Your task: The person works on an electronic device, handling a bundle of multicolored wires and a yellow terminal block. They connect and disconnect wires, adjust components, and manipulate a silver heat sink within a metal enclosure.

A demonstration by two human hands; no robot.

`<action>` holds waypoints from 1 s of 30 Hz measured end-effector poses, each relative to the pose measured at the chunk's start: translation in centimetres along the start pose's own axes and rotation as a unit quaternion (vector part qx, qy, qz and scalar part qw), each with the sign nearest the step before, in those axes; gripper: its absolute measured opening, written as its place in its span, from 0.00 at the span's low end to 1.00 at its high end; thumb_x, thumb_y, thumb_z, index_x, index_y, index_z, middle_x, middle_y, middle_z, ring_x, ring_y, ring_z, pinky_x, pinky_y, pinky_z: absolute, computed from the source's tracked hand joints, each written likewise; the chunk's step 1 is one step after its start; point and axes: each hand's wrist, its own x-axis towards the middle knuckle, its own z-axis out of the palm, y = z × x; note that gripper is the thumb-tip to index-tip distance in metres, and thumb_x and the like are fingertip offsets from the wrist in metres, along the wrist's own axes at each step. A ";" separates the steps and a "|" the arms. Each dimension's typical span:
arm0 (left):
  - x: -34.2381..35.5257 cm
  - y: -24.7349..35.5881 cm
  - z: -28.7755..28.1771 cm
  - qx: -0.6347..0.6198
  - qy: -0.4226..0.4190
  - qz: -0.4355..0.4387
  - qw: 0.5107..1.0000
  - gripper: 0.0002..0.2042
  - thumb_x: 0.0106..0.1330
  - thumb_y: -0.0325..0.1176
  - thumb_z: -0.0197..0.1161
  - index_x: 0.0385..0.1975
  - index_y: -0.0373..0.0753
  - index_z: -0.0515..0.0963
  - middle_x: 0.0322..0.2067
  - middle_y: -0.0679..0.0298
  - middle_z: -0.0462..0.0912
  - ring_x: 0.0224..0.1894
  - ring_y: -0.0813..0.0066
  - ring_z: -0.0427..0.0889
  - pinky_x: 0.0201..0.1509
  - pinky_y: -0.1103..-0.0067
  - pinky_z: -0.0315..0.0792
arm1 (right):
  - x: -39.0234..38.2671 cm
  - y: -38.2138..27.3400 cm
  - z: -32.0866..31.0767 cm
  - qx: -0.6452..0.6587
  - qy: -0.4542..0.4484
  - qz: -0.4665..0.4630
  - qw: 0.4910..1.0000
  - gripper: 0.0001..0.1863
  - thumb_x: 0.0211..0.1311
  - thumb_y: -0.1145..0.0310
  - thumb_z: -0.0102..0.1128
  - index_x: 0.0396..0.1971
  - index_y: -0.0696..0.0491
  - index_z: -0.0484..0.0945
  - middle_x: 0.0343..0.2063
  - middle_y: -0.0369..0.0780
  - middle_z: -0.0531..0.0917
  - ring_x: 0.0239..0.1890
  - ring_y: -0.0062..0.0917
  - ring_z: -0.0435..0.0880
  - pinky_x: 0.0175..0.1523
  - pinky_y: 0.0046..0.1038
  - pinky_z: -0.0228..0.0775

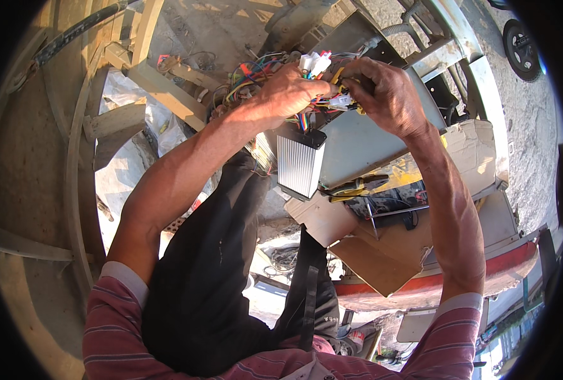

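"Rough, sunlit ground [535, 142] is noted at the right of the head view, where a black wheel [521, 49] is seen. Which surface bears the work?"

"A grey metal panel [373, 136] is found beneath the hands. Its far side is bordered by metal framing [443, 60], its near side by yellow-handled pliers [351, 190] and torn cardboard [383, 263]. At the left, wooden beams [167, 98] are recorded."

"Where is the item being handled, and how is it presented?"

"Coloured wires [256, 79] are gathered in a loose tangle at the panel's upper left. Red, blue, yellow and green strands are mixed, and white plastic connectors [316, 63] are bunched among them. Just below, a silver ribbed box [299, 164] with dark ends is observed, with wires entering its upper end."

"How are the fingers set?"

"By the left hand [284, 92], wires are pinched between thumb and forefinger. On the right hand [389, 95], the fingers are curled and the thumb is pressed in, with wires gripped near a yellow strand; which strand is held cannot be told."
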 end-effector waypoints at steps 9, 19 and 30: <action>-0.1 0.1 0.3 -0.035 -0.010 0.013 0.999 0.06 0.63 0.34 0.71 0.32 0.39 0.85 0.23 0.74 0.75 0.25 0.84 0.70 0.28 0.78 0.64 | -0.2 0.1 0.2 0.014 -0.002 0.025 1.000 0.11 0.67 0.67 0.69 0.44 0.55 0.84 0.35 0.44 0.88 0.36 0.38 0.89 0.42 0.34 0.80; -0.3 0.4 -0.3 0.005 -0.028 0.008 1.000 0.07 0.63 0.35 0.69 0.32 0.38 0.85 0.23 0.74 0.75 0.26 0.84 0.70 0.29 0.77 0.62 | 0.0 0.3 0.3 0.003 0.008 0.003 1.000 0.09 0.67 0.68 0.68 0.43 0.55 0.83 0.35 0.44 0.88 0.34 0.38 0.88 0.41 0.34 0.79; -0.3 0.5 -0.2 -0.005 -0.024 0.008 1.000 0.07 0.62 0.35 0.70 0.29 0.37 0.84 0.22 0.72 0.76 0.24 0.83 0.69 0.29 0.78 0.63 | -0.1 0.3 0.3 -0.010 -0.001 0.015 1.000 0.09 0.67 0.68 0.69 0.44 0.54 0.84 0.34 0.44 0.87 0.36 0.39 0.88 0.41 0.35 0.79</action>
